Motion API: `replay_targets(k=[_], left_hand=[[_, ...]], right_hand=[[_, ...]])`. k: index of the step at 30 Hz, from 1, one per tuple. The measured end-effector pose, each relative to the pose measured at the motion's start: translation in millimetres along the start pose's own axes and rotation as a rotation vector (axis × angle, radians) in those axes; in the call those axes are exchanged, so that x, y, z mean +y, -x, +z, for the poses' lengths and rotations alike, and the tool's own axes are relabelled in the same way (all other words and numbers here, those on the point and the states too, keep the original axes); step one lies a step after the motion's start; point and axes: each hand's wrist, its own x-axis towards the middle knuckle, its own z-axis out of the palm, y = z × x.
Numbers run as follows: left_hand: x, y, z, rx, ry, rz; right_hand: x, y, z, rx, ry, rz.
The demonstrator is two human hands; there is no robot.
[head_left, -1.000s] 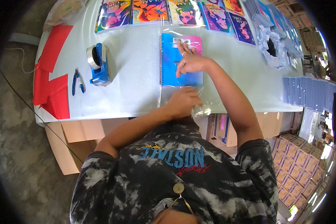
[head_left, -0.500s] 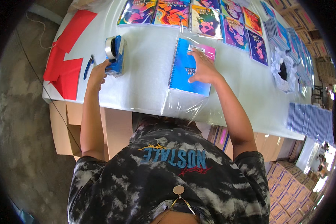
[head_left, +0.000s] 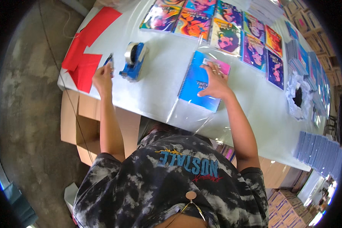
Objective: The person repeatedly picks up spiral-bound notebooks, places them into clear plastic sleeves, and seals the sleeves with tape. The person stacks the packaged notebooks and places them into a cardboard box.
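A blue-and-pink spiral notebook (head_left: pixel 193 81) lies on the table over a sheet of clear plastic film (head_left: pixel 174 108). My right hand (head_left: pixel 216 80) rests on its cover, thumb and fingers spread apart, partly hiding the print and a white label. On the left, my left hand (head_left: pixel 103 79) is pinched closed above the table, with a small clear, glossy strip (head_left: pixel 111 70) at its fingertips. Just beyond those fingertips are dark-blue nippers (head_left: pixel 109 60), partly hidden. A blue tape dispenser (head_left: pixel 132 72) with a roll of tape (head_left: pixel 131 53) stands to the right of that hand.
Red cloth-like pieces (head_left: pixel 88 68) lie at the table's left end. Several colourful notebooks (head_left: pixel 226 36) are laid out at the back. Crumpled white plastic (head_left: pixel 295 100) and notebook stacks (head_left: pixel 317 152) sit at the right. Cardboard boxes (head_left: pixel 69 117) stand below the table edge.
My left hand has left the tape dispenser and moved left to beside the nippers, a small clear strip at its fingertips. My right hand stays on the notebook. The whole view has turned somewhat.
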Motion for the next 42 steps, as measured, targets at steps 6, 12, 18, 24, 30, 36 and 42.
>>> replay_targets(k=[6, 12, 18, 24, 30, 36, 42], left_hand=[[122.8, 78.9, 166.7, -0.976, -0.529, 0.292], [160.1, 38.7, 154.8, -1.272, -1.363, 0.445], [50.5, 73.0, 181.9, -0.885, -0.327, 0.466], [117.4, 124.2, 141.9, -0.715, 0.516, 0.146], [129.3, 128.0, 122.8, -0.589, 0.484, 0.38], [147.0, 127.7, 123.2, -0.29, 0.503, 0.448], [136.4, 123.4, 119.1, -0.394, 0.493, 0.36]], right_hand=[[-4.4, -2.7, -1.4, 0.041, 0.06, -0.054], [11.2, 14.1, -9.3, 0.121, -0.112, -0.055], [60.2, 8.6, 71.4, 0.584, -0.491, 0.373], [7.9, 56.3, 16.9, 0.733, -1.504, -0.139], [-21.3, 70.7, -29.4, 0.72, -1.072, -0.338], [-34.2, 59.7, -42.6, 0.907, -0.876, -0.307], [-31.1, 59.9, -41.8, 0.953, -1.015, -0.333]])
